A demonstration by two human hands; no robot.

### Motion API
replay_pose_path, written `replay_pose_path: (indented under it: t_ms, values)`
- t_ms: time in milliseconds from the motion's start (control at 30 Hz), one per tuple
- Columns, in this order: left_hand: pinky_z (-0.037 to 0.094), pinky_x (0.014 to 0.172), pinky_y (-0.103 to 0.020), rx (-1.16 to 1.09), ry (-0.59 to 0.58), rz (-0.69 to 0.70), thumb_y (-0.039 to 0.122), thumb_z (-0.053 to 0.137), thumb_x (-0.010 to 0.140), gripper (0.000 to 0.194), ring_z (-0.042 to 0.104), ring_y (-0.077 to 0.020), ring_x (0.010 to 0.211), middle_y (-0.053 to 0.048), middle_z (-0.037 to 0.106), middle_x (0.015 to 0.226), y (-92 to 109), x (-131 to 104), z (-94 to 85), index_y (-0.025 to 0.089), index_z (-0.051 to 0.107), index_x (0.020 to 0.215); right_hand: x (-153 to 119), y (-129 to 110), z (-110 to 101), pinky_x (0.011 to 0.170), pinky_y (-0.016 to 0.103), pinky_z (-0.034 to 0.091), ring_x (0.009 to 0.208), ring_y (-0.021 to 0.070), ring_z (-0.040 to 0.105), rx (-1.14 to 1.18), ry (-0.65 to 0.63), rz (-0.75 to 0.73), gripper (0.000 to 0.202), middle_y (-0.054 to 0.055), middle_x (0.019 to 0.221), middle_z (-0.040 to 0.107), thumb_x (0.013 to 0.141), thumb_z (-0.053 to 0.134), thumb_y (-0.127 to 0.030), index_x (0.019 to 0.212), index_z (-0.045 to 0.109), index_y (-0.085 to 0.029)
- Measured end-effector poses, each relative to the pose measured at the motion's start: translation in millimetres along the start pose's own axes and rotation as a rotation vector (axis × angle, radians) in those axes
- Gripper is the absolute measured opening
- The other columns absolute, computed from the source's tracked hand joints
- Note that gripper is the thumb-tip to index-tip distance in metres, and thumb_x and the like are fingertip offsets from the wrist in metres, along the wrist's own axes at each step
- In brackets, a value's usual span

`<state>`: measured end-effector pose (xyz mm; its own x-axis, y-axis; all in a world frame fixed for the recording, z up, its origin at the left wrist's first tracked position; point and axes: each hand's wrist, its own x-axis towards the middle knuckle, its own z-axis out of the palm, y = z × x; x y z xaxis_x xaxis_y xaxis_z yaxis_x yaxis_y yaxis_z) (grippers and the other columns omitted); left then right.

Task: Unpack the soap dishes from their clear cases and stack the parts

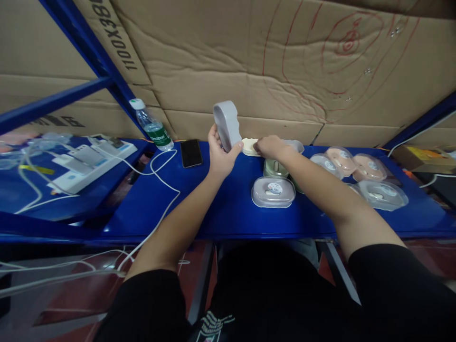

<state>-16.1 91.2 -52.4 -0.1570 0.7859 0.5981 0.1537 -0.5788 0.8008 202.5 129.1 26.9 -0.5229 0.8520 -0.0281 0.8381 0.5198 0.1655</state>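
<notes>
My left hand [223, 156] is raised over the blue table, its fingers and thumb closed around a grey plastic box [227, 123]. The box is an open shell with a wavy edge, tipped up on its side. Farther back, my right hand [272, 146] has its fingers curled down on the right end of a cream plastic box [249, 147]; its fingertips are partly hidden. Just below my right hand stands a green box [275, 167]. Closer to me is a grey lidded box [273, 192] with a round label. My right forearm covers part of another green box.
Several lidded boxes in peach [369, 167] and grey [383, 194] stand on the right. At the left are a phone [191, 153], a water bottle [154, 127] and a power strip [94, 166] with white cables. Cardboard [213, 57] walls the back.
</notes>
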Motion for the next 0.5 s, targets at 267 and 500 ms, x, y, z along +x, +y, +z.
replay_pose_path:
  t_ms: [267, 500]
  values:
    - [0.055, 0.127, -0.057, -0.042, -0.006, -0.007, 0.084, 0.092, 0.079, 0.124, 0.066, -0.0394, 0.15, -0.022, 0.055, 0.172, -5, -1, 2.1, 0.027, 0.031, 0.171, 2, -10, -5, 0.109, 0.051, 0.052, 0.13, 0.0405, 0.079, -0.085, -0.103, 0.045, 0.028, 0.021, 0.135, 0.085, 0.104, 0.066, -0.021, 0.119, 0.089, -0.022]
    - [0.054, 0.127, -0.061, 0.017, -0.097, 0.021, 0.085, 0.089, 0.083, 0.132, 0.062, -0.0422, 0.155, -0.023, 0.046, 0.179, -15, -3, 3.0, 0.031, 0.018, 0.179, -5, -3, -20, 0.093, 0.043, 0.059, 0.099, 0.0287, 0.077, 0.625, 0.318, -0.013, 0.039, 0.011, 0.105, 0.084, 0.111, 0.064, -0.056, 0.108, 0.082, -0.022]
